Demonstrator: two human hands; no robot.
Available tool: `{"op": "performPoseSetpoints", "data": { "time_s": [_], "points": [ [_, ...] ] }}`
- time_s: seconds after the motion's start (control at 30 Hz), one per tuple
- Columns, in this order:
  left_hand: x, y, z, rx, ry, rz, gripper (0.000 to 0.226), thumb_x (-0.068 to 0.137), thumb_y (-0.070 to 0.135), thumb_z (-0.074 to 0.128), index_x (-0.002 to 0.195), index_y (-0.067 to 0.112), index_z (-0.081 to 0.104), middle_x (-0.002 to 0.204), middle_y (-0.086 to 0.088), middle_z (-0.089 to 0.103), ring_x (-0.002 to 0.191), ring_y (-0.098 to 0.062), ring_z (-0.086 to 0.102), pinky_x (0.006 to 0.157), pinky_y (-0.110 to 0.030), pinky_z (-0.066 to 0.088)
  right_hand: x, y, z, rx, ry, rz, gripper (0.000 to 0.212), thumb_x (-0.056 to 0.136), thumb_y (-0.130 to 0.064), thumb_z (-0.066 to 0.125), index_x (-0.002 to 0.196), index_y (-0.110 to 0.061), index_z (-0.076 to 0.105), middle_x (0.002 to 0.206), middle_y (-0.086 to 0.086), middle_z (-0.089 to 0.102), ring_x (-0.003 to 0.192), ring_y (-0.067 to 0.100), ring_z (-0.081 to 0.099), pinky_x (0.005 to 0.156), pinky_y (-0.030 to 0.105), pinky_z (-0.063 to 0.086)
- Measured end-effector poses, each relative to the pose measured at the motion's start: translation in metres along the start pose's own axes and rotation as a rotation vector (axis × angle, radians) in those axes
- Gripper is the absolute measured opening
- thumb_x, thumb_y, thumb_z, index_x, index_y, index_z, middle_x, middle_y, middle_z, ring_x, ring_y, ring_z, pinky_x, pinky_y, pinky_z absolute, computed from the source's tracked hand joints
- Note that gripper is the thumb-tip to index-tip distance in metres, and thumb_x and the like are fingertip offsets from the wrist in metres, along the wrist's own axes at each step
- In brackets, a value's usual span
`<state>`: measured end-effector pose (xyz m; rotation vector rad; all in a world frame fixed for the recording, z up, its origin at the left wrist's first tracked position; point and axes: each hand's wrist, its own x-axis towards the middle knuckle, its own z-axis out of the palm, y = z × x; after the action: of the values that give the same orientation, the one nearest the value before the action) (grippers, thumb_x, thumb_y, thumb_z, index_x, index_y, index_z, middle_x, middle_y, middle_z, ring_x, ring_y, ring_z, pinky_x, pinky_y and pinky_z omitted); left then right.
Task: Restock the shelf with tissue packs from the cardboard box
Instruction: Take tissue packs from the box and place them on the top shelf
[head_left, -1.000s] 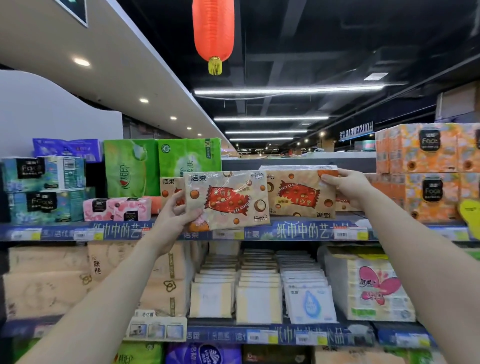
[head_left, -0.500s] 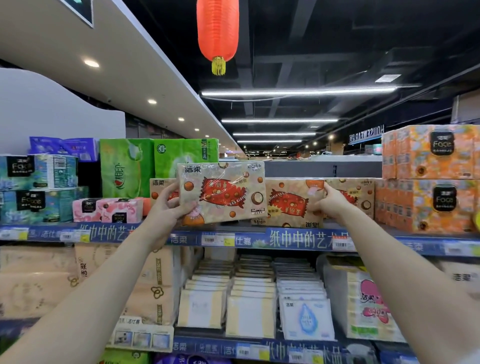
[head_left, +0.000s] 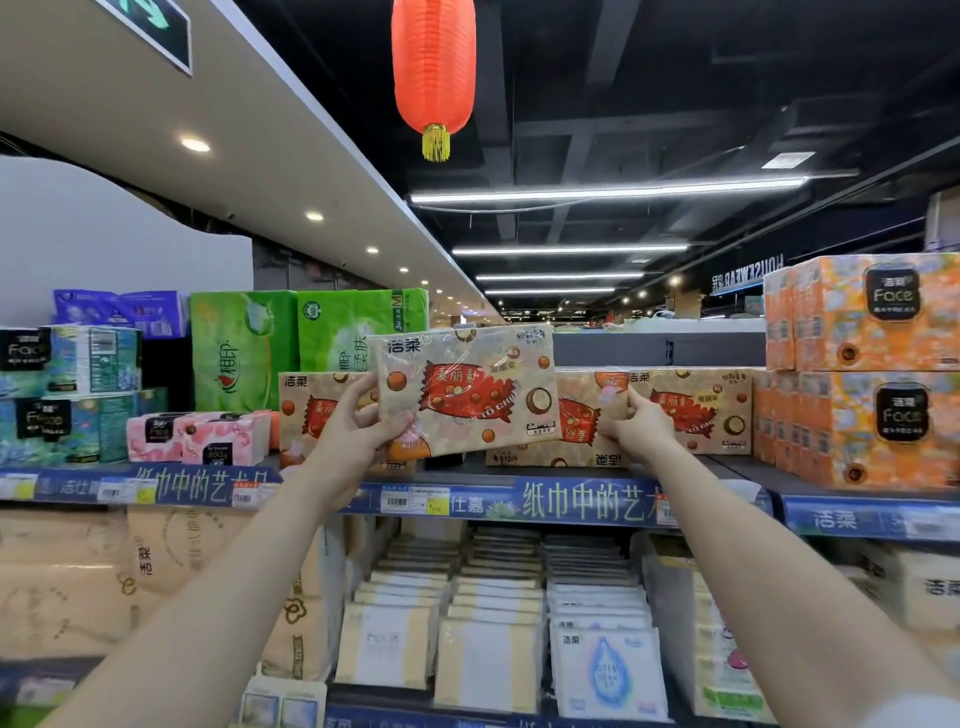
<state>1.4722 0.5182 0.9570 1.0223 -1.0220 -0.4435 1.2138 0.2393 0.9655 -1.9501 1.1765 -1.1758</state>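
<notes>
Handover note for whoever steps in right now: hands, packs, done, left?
Left hand: grip on a beige pack, held tilted in front of the top shelf, not yet set down.
Right hand: on an upside-down pack lying on the shelf; whether it is gripped or just pushed is unclear.
Done: matching packs stand at far left and right.
Left: place the held pack, straighten the flipped one. Cardboard box is out of view.

Held tissue pack: beige, red candy-wrapper motif, brown balls. Right stacked boxes: orange floral. Far-left packs: green. Lantern: red, yellow tassel.
</notes>
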Motion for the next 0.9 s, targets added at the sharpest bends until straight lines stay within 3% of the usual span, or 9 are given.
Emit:
{"op": "performPoseSetpoints", "data": {
  "time_s": [0.2, 0.37, 0.5, 0.57, 0.67, 0.73, 0.77, 0.83, 0.9],
  "points": [
    [0.009, -0.006, 0.01, -0.005, 0.01, 0.014, 0.066, 0.09, 0.0, 0.073, 0.145, 0.024, 0.048, 0.114, -0.009, 0.078, 0.092, -0.023, 0.077, 0.071, -0.035, 0.064, 0.017, 0.001, 0.015, -0.031, 0.017, 0.011, 0.077, 0.096, -0.013, 0.067, 0.161, -0.027, 0.027, 0.161, 0.008, 0.04, 0.133, 0.033, 0.052, 0.103, 0.045, 0.052],
    [0.013, -0.01, 0.022, -0.007, 0.006, 0.019, 0.062, 0.089, -0.001, 0.072, 0.139, 0.027, 0.05, 0.107, -0.007, 0.079, 0.088, -0.02, 0.077, 0.067, -0.031, 0.062, 0.022, 0.0, 0.015, -0.054, -0.008, -0.006, 0.07, 0.098, -0.016, 0.065, 0.16, -0.021, 0.032, 0.157, 0.011, 0.045, 0.128, 0.032, 0.056, 0.099, 0.041, 0.053],
    [0.017, -0.012, 0.037, -0.022, 0.004, 0.02, 0.066, 0.088, -0.002, 0.074, 0.143, 0.025, 0.048, 0.113, -0.01, 0.077, 0.09, -0.019, 0.077, 0.067, -0.029, 0.061, 0.021, 0.003, 0.006, -0.053, -0.024, 0.025, 0.07, 0.092, -0.033, 0.075, 0.152, -0.013, 0.045, 0.146, 0.012, 0.056, 0.123, 0.031, 0.06, 0.098, 0.042, 0.053],
    [0.021, -0.014, 0.048, -0.051, 0.005, 0.018, 0.068, 0.086, -0.003, 0.074, 0.141, 0.026, 0.048, 0.111, -0.009, 0.078, 0.089, -0.018, 0.077, 0.066, -0.028, 0.061, 0.021, 0.006, -0.005, 0.086, 0.025, 0.058, 0.076, 0.086, -0.037, 0.08, 0.15, -0.013, 0.048, 0.145, 0.011, 0.057, 0.121, 0.029, 0.061, 0.091, 0.041, 0.057],
    [0.029, -0.017, 0.07, -0.08, -0.022, 0.005, 0.079, 0.077, 0.006, 0.08, 0.145, 0.026, 0.046, 0.112, -0.008, 0.078, 0.094, -0.023, 0.078, 0.069, -0.033, 0.062, 0.017, 0.01, -0.031, 0.339, 0.086, 0.014, 0.062, 0.088, -0.039, 0.077, 0.141, -0.015, 0.055, 0.133, 0.005, 0.063, 0.11, 0.027, 0.065, 0.072, 0.04, 0.061],
    [0.035, -0.023, 0.089, -0.071, -0.052, -0.003, 0.077, 0.081, 0.005, 0.079, 0.146, 0.027, 0.045, 0.114, -0.008, 0.078, 0.095, -0.024, 0.077, 0.069, -0.035, 0.062, 0.009, 0.012, -0.048, 0.51, 0.0, -0.028, 0.052, 0.092, -0.045, 0.069, 0.133, -0.016, 0.06, 0.119, 0.007, 0.072, 0.103, 0.028, 0.07, 0.079, 0.048, 0.063],
    [0.039, -0.027, 0.1, -0.066, -0.065, -0.004, 0.074, 0.085, 0.002, 0.078, 0.145, 0.028, 0.045, 0.114, -0.009, 0.078, 0.095, -0.024, 0.077, 0.068, -0.035, 0.061, 0.001, 0.011, -0.058, 0.548, -0.075, -0.065, 0.05, 0.092, -0.049, 0.067, 0.131, -0.018, 0.061, 0.114, 0.006, 0.074, 0.102, 0.027, 0.072, 0.08, 0.046, 0.062],
    [0.046, -0.036, 0.124, -0.052, -0.085, -0.008, 0.071, 0.088, 0.001, 0.077, 0.146, 0.027, 0.045, 0.116, -0.01, 0.077, 0.098, -0.024, 0.077, 0.071, -0.036, 0.061, -0.01, 0.014, -0.074, 0.46, -0.171, -0.145, 0.055, 0.087, -0.055, 0.072, 0.132, -0.025, 0.059, 0.114, -0.002, 0.074, 0.104, 0.02, 0.072, 0.079, 0.037, 0.059],
    [0.052, -0.044, 0.15, -0.036, -0.113, -0.02, 0.071, 0.088, 0.002, 0.078, 0.146, 0.028, 0.046, 0.117, -0.008, 0.076, 0.099, -0.023, 0.077, 0.073, -0.035, 0.061, -0.015, 0.023, -0.086, 0.326, -0.147, -0.194, 0.068, 0.077, -0.053, 0.082, 0.136, -0.029, 0.057, 0.116, -0.007, 0.073, 0.103, 0.016, 0.072, 0.079, 0.035, 0.058]
  ]
}}
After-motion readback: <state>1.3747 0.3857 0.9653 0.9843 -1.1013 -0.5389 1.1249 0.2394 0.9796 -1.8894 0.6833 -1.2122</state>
